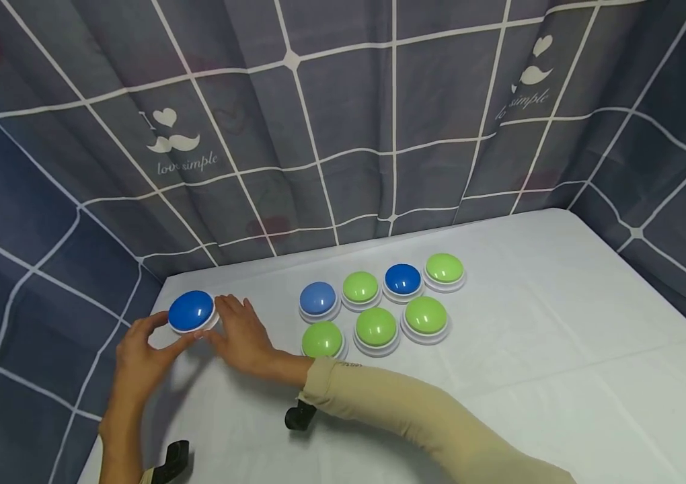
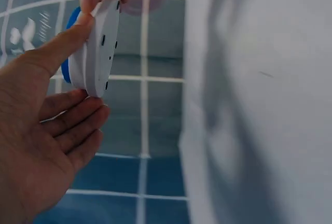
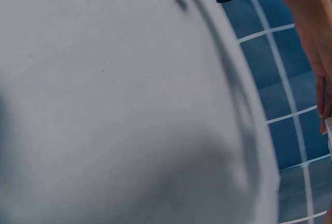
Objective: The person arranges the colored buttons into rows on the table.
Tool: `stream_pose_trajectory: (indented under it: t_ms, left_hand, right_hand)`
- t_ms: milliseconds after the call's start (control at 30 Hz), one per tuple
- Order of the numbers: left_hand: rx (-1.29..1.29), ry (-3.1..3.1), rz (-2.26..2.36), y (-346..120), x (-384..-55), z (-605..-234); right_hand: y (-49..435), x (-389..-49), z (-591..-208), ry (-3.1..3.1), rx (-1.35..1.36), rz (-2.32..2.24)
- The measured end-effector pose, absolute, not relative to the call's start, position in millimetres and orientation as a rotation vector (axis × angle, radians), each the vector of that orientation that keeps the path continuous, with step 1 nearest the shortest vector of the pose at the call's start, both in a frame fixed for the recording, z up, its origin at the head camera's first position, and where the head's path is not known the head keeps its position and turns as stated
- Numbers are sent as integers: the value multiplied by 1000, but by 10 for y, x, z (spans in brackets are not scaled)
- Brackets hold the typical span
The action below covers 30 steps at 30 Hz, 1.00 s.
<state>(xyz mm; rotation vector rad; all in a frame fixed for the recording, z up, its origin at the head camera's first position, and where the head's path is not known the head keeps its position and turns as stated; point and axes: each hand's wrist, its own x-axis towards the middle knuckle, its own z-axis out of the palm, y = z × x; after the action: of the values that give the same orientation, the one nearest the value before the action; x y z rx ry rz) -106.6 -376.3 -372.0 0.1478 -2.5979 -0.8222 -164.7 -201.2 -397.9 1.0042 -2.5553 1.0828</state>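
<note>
A round blue push button (image 1: 190, 310) with a white base is held up off the table between both hands. My left hand (image 1: 140, 356) grips its left and near side, thumb along the front rim. From the right, my right hand (image 1: 243, 339) pinches the same button by its rim. In the left wrist view the flat white underside (image 2: 108, 53) shows small dark slots, with the left fingers spread under the lower edge. Only a sliver of the white base (image 3: 329, 130) enters the right wrist view, beside the left hand (image 3: 316, 47).
To the right, several green push buttons (image 1: 376, 327) and two blue ones, a lighter one (image 1: 318, 298) and a darker one (image 1: 403, 279), stand in two rows on the white tablecloth (image 1: 537, 323). Dark gridded curtains (image 1: 343, 134) surround the table's back and sides.
</note>
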Motion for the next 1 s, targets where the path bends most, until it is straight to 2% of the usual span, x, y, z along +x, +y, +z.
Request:
stream_pose_trajectory:
  t_ms: [233, 567, 1000]
  left_hand:
    - [204, -2519, -868, -3471, -1000, -3439]
    - [144, -2416, -836, -2972, -894, -3306]
    - [-174, -2429, -808, -2386, -1185, -3353]
  right_hand:
    - [-1608, -1664, -3693, -2438, 1092, 1364]
    - [-1144, -1619, -3577, -2306, 1085, 1614]
    - [-401, -1706, -3631, -2341, 913, 1677]
